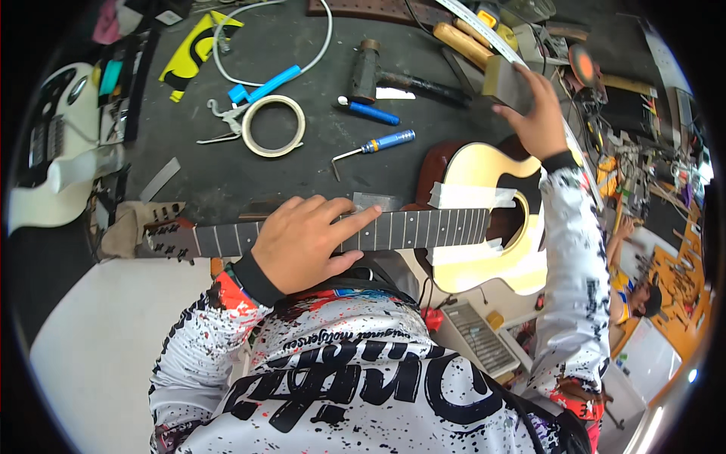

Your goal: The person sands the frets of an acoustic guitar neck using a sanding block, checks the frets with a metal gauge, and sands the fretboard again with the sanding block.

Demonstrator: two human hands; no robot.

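Note:
An acoustic guitar lies across the bench edge, its pale body on the right and its headstock on the left. Strips of masking tape cover the top around the soundhole; no strings show on the dark fretboard. My left hand rests flat on the fretboard with its fingers stretched out. At the far right, my right hand has thumb and fingers around a rectangular block, yellowish on one side and dark grey on another.
On the dark bench lie a hammer, a tape roll, a blue-handled hex driver, a blue marker and a white cable. A white guitar body stands left. Another person is at far right.

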